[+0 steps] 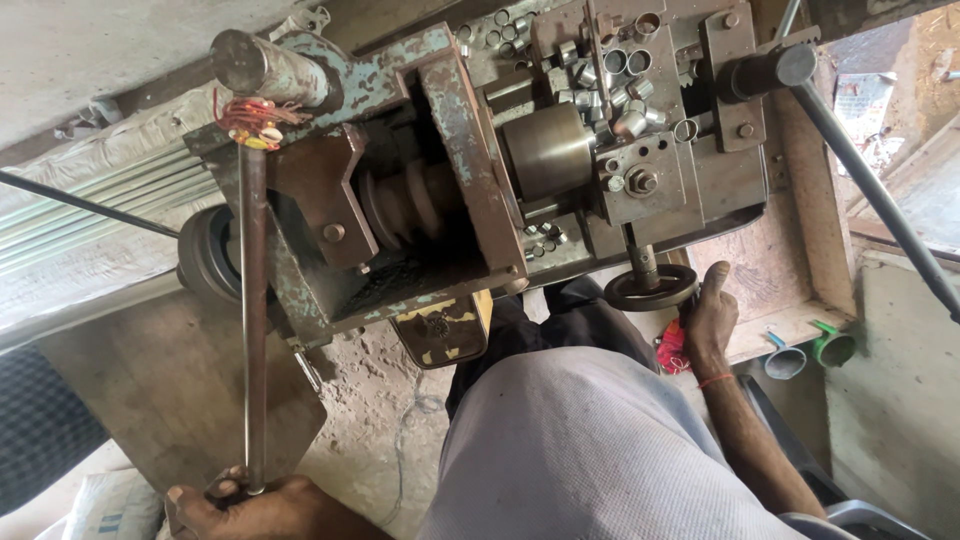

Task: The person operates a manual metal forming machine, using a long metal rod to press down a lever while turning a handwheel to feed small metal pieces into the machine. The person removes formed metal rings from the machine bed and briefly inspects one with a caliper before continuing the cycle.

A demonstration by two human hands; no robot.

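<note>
Already many short metal sleeves [610, 70] are piled on the lathe bed [660, 190]. The long lever [253, 300] is gripped closed by the left hand [250, 505]; the handwheel [651, 288] is clasped by the right hand [708, 315]. No workpiece is clearly seen at the chuck [545, 150], so the cut's stage cannot be told.

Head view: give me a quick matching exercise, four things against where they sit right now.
Things:
1 long metal rod
2 small handwheel
3 short metal tubes
4 red thread bundle

Places:
A heaped on the machine top
B under the right hand
C tied at the rod's upper end
D lower end in the left hand

Pairs: 1-D, 2-B, 3-A, 4-C
</note>
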